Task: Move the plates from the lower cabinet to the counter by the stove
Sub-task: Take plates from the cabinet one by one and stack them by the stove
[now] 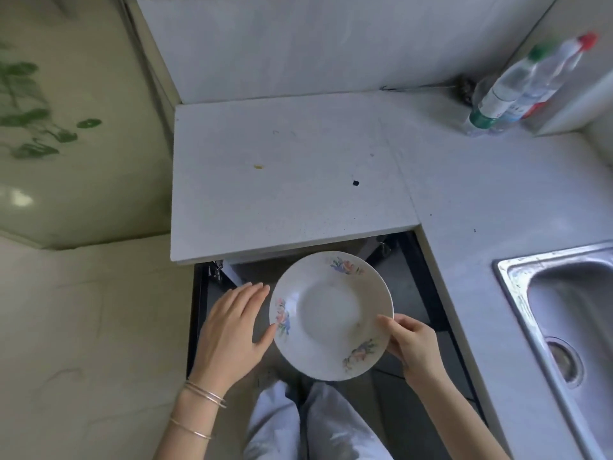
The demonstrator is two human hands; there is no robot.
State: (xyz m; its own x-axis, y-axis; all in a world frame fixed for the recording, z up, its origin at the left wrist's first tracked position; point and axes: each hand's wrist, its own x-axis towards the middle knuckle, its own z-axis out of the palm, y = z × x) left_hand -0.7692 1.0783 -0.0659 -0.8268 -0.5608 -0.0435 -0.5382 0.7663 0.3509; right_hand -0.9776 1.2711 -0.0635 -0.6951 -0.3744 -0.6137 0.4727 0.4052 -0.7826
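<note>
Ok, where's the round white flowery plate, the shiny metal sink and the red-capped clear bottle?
Round white flowery plate [328, 307], head view, middle of its well.
Shiny metal sink [570, 293], head view, basin floor.
Red-capped clear bottle [552, 76], head view, its body.

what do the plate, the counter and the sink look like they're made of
Plate: probably glazed ceramic, glossy white with printed flower sprigs on the rim. Counter: pale speckled stone or composite, fairly matte, with a visible seam. Sink: looks like stainless steel, grey metal with dull reflections and scuffs.
</note>
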